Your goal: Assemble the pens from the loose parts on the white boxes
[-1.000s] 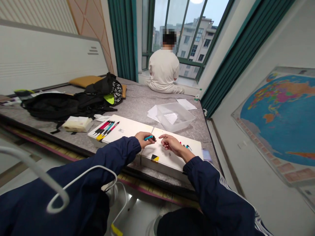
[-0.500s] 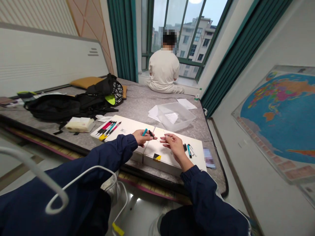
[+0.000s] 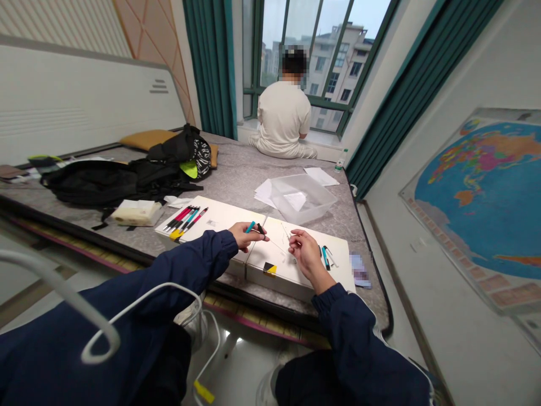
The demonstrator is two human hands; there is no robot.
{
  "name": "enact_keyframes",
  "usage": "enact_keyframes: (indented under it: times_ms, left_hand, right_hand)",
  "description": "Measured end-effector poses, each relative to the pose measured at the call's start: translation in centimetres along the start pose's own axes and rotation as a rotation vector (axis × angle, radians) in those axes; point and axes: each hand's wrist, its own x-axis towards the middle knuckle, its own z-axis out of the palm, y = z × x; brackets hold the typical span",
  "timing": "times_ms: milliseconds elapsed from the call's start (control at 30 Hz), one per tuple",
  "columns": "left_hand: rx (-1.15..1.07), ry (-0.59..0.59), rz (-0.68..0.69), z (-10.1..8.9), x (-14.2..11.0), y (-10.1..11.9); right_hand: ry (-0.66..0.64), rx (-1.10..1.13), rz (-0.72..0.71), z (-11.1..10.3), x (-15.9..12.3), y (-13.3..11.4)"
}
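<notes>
My left hand [image 3: 243, 235] is closed over the white boxes, with a teal pen part [image 3: 251, 226] and a black pen part [image 3: 261, 229] sticking out between its fingers. Just to the right, my right hand [image 3: 305, 251] has its fingertips drawn together; whatever they pinch is too small to make out. Thin, pale pieces [image 3: 284, 241] show on the box top between the hands. Beyond the right hand lie more teal and black pen parts [image 3: 325, 258]. Several assembled pens [image 3: 186, 219] in red, teal and black lie in a row at the left.
Two white boxes [image 3: 224, 213] stand side by side on the grey bed [image 3: 236, 163]. Behind them are a clear plastic bin [image 3: 310, 211], papers, and a bottle [image 3: 341, 160]. A tissue pack [image 3: 137, 213] and black backpack [image 3: 93, 183] lie left. A person [image 3: 284, 118] sits by the window.
My right hand has moved slightly right and down, away from my left hand, and its fingers have curled in more. My left hand stays nearly in place with the pen parts.
</notes>
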Motion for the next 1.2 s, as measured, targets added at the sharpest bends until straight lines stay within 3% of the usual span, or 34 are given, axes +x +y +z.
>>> enact_keyframes:
  times_ms: [133, 267, 500, 567, 800, 967, 1200]
  left_hand:
    - [0.156, 0.146, 0.006, 0.8, 0.4, -0.6]
    - [0.287, 0.247, 0.083, 1.1, 0.7, -1.1]
    - [0.763, 0.294, 0.450, -0.3, 1.8, -1.8]
    - [0.852, 0.261, 0.534, -0.8, 2.0, -1.8]
    - [1.040, 0.132, 0.603, -1.4, 2.1, -0.8]
    - [1.027, 0.144, 0.563, -1.4, 2.0, -0.6]
    - [0.877, 0.210, 0.403, -1.1, 1.8, -1.3]
  right_hand:
    - [-0.095, 0.061, 0.119, 0.6, -1.0, 0.8]
    - [-0.245, 0.060, 0.354, 1.9, -2.3, 1.6]
    - [-0.389, 0.243, 0.639, 2.7, -1.3, 3.2]
    - [-0.426, 0.305, 0.686, 2.6, -0.6, 3.7]
    - [-0.524, 0.394, 0.710, 2.6, 0.4, 4.5]
    - [-0.539, 0.381, 0.651, 2.4, 0.1, 4.5]
    - [-0.429, 0.279, 0.572, 2.3, -0.4, 3.6]
